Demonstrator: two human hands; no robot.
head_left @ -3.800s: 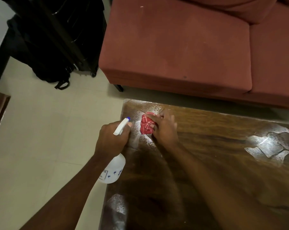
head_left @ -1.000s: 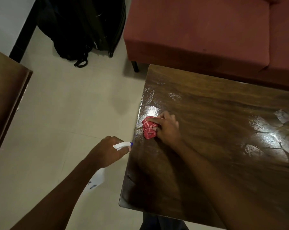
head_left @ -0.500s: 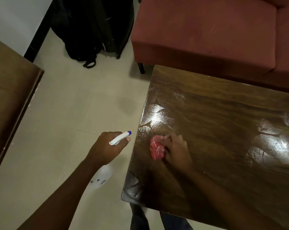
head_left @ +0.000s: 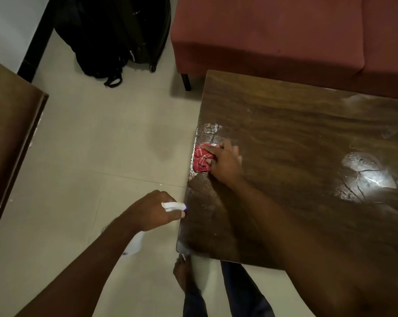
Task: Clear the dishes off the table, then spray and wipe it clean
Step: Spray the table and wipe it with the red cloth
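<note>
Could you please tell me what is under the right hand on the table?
A bunched red cloth sticks out from under the right hand, lying on the table near its edge. The palm hides the rest.

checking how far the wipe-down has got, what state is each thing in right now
table: wet shiny patches near its left edge and at right
red cloth: bunched up, pressed on the table at its left edge
right hand: grips the red cloth
spray bottle: held off the table's left edge, nozzle toward the table
left hand: grips the spray bottle
</note>
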